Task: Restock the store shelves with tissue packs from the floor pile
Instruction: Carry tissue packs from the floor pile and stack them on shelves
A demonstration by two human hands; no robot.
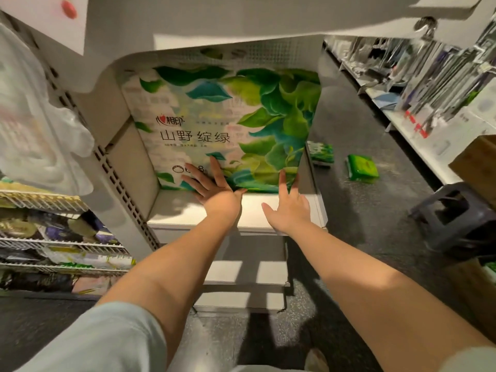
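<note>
A large tissue pack (222,122), white with green and teal leaves and dark lettering, stands upright on the white shelf (193,210) in front of me. My left hand (212,186) presses flat against the pack's lower front, fingers spread and straight. My right hand (290,205) has straight fingers that touch the pack's lower right corner, palm over the shelf board. Two small green tissue packs (362,167) lie on the dark floor to the right of the shelf.
Wire racks (61,242) full of mixed packaged goods stand at the left, with a clear plastic bag (40,124) hanging above. A dark plastic stool (456,213) and a cardboard box (480,162) are at the right. Another shelf row (402,103) runs along the far right.
</note>
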